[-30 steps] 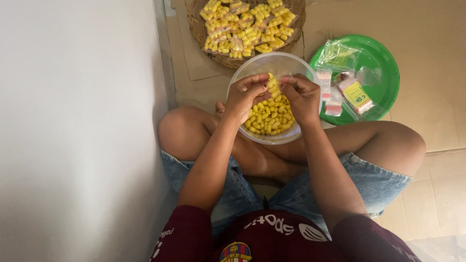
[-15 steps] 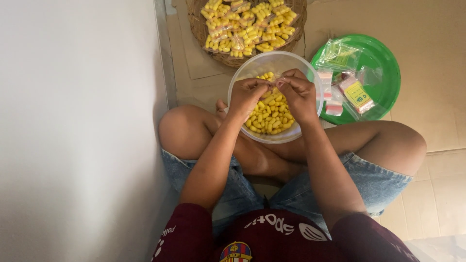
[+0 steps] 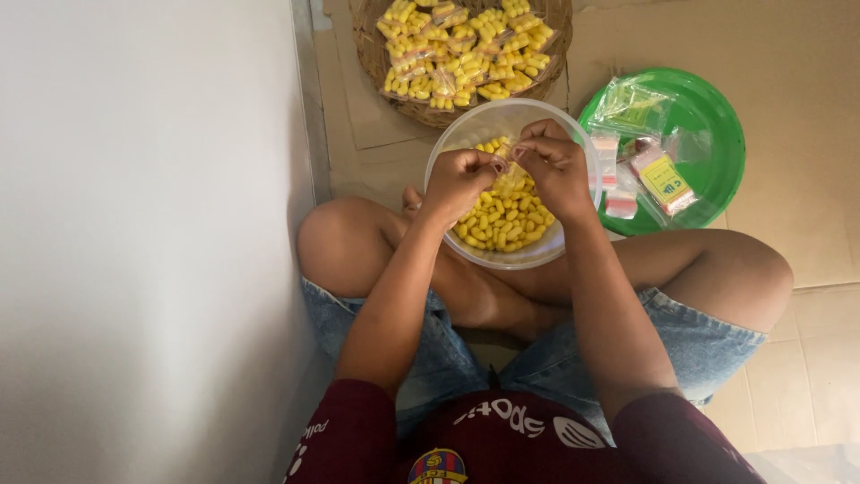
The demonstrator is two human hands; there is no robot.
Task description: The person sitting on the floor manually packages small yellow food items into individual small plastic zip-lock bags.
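Sitting cross-legged on brown cardboard, right beside a pale wall. Holding both hands close together over a clear plastic bowl (image 3: 448, 161) resting near the crossed legs. Left hand (image 3: 461, 179) curled shut, fingertips pinching the top edge of a small clear bag (image 3: 511, 179). Right hand (image 3: 555, 166) closed too, pinching the same bag from the other side. Hanging between the two hands, just over the bowl, with a few yellow pieces seen inside it, though hard to tell how many. Filled about halfway with loose yellow capsules (image 3: 502, 220), that bowl. Further up, a round woven basket (image 3: 376, 63) piled with little clear bags already stuffed with yellow capsules (image 3: 461, 45). Off to the right, touching the bowl's rim, a green plastic plate (image 3: 717, 170) holding empty clear bags with red strips and a small yellow packet (image 3: 665, 179). Wearing blue denim shorts and a dark red shirt.
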